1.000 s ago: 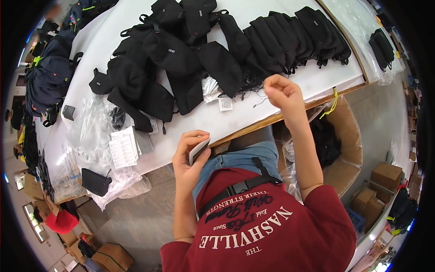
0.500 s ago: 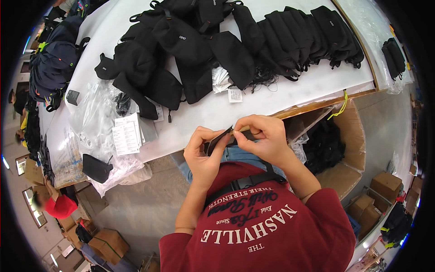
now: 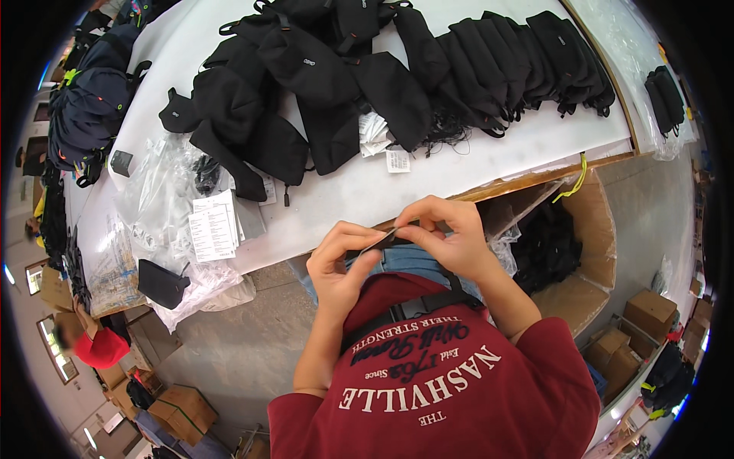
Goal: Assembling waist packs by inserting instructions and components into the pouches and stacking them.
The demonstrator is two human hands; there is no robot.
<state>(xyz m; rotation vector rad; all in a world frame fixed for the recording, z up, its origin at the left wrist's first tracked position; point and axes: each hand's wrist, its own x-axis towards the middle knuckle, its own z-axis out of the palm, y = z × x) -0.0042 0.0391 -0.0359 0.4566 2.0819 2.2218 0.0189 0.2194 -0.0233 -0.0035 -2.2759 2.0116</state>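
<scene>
Over the table's near edge, my left hand (image 3: 338, 256) grips a small dark flat tag (image 3: 380, 242) between thumb and fingers. The tag is tilted, showing mostly as a thin strip. My right hand (image 3: 449, 236) pinches at its upper right end; any string or fastener there is too small to make out. Beyond my hands lies a heap of black fabric pouches (image 3: 310, 65), with a row of similar pouches (image 3: 505, 65) to its right. Thin black cords (image 3: 447, 130) and white labels (image 3: 373, 134) lie between them and me.
On the left are clear plastic bags (image 3: 153, 199), a stack of printed white sheets (image 3: 214, 228) and a black zipped pouch (image 3: 162, 284). A carton (image 3: 592, 229) holding black items stands below the table at right. A person in red (image 3: 103, 348) is at far left.
The tag has turned from showing its dark face to lying nearly edge-on. My left fingers have stretched over it toward the right hand, which stays pinched at its end.
</scene>
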